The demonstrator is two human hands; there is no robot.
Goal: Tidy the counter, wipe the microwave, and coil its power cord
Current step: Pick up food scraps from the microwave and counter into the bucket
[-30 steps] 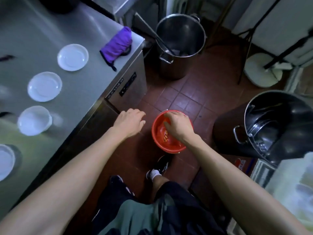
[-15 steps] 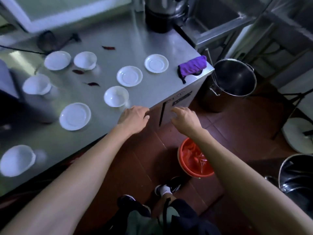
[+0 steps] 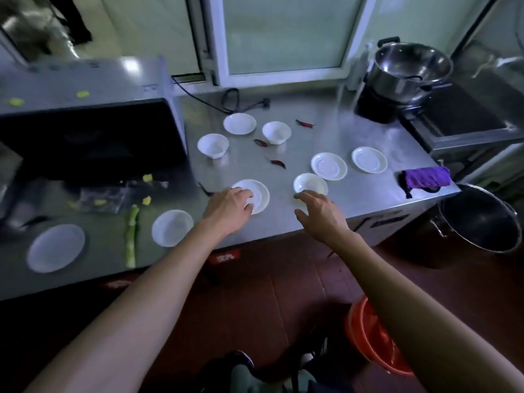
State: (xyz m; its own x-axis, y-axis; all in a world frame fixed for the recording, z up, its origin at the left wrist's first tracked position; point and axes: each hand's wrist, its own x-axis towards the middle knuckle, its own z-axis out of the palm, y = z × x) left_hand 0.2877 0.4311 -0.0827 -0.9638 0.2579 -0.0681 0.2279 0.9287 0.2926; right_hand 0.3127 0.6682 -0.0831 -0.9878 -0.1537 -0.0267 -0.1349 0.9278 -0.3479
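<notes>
On the steel counter [image 3: 354, 199], both hands are out over the white dishes. Left hand [image 3: 226, 209] lies on the near saucer [image 3: 259, 194], fingers curled over its near edge; whether it grips or just rests there, cannot tell. Right hand [image 3: 319, 214] is spread and holds nothing, fingertips just short of a small bowl [image 3: 310, 184].

Likely step: gathering crockery to clear the surface. To do it well: pinch the saucer rim, lift instead of dragging over steel, stack saucers with saucers and bowls with bowls, and keep off the dried chilies [image 3: 279, 163].

Materials: dishes look glazed, smooth and round, probably slippery. Counter is brushed metal, flat, lightly reflective. Chilies are dark red and wrinkled. A long green vegetable piece [image 3: 131, 236] and yellow scraps lie by the microwave [image 3: 85, 117], a dark boxy unit at the left end of the counter. Its black power cord [image 3: 226, 102] lies loose and looped at the back by the window, uncoiled. A purple cloth [image 3: 426, 177], soft and bunched, sits at the right corner, handy for wiping.
</notes>
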